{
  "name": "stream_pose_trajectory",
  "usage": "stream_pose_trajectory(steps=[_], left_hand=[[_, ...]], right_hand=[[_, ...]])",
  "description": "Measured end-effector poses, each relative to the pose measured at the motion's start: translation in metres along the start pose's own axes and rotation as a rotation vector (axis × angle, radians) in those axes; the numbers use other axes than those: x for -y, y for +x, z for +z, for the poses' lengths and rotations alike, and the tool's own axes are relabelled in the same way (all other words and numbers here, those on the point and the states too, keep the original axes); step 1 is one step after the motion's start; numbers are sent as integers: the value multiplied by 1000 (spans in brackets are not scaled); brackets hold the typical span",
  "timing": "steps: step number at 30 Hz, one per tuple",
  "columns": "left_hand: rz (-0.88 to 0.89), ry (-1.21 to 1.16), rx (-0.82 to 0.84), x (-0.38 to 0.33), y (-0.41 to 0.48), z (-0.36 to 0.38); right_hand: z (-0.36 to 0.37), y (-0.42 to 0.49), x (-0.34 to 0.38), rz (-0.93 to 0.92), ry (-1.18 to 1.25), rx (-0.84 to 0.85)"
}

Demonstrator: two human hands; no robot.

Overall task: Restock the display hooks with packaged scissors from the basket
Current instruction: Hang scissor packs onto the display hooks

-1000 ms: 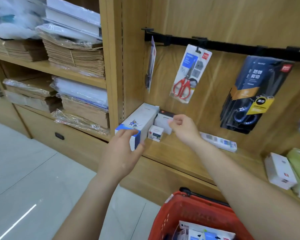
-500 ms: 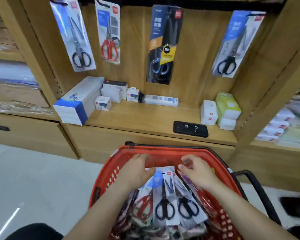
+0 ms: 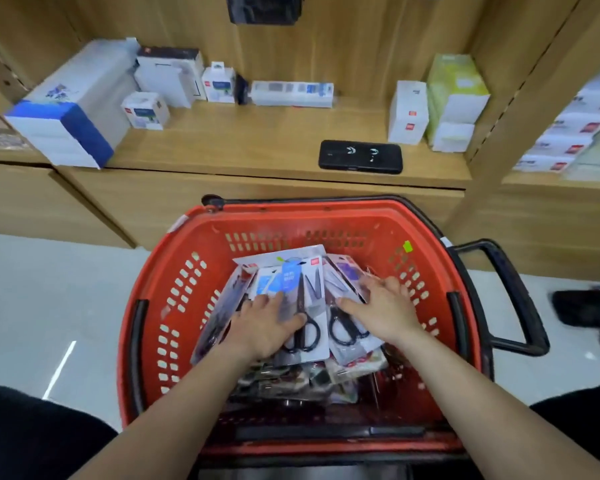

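Under both palms, inside the red basket, lies the loose heap of packaged scissors. Left hand rests flat on it with fingers spread. Right hand is splayed the same way, nothing pinched yet. Probably fanning the stack to single out one pack (hooks are above, out of frame). Packs overlap just beyond the fingertips, so slide first, then pinch.

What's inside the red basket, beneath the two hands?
The red basket holds a pile of packaged scissors; the top packs show black handles. The left hand and right hand rest flat on them. Lower packs are covered, so their number and the basket floor cannot be seen.
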State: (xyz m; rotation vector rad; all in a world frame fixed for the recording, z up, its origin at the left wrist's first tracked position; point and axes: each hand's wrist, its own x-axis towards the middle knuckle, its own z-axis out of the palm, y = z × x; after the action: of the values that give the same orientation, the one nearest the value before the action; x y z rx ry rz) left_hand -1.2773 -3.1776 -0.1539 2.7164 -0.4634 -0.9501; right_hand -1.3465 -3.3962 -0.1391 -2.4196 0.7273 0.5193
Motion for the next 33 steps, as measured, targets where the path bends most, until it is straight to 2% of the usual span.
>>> stream_pose_trajectory(steps=[3,7,10,14,21,24,30,33], left_hand=[[11,-8,-4,-1,-4,3],[30,-206,-93,-8,-6,7],[-22,-337,-163,-14,0,12],[-86,-588,-145,-14,6,11],[-65,-871,-234,-16,7,8],[-47,-881,-262,-18,7,9],[-29,-962,-204,-27,7,5],[-26,-987,-183,-30,4,5]], right_hand=[[-2,2,-2,46,102,98],[-6,11,-6,-17,195,21],[-5,11,-8,-22,249,-25],[-4,12,-12,40,337,12],[-1,11,-23,-16,500,26],[4,9,-19,-7,546,76],[7,-3,-7,-33,473,57],[7,-8,-6,-48,583,28]])
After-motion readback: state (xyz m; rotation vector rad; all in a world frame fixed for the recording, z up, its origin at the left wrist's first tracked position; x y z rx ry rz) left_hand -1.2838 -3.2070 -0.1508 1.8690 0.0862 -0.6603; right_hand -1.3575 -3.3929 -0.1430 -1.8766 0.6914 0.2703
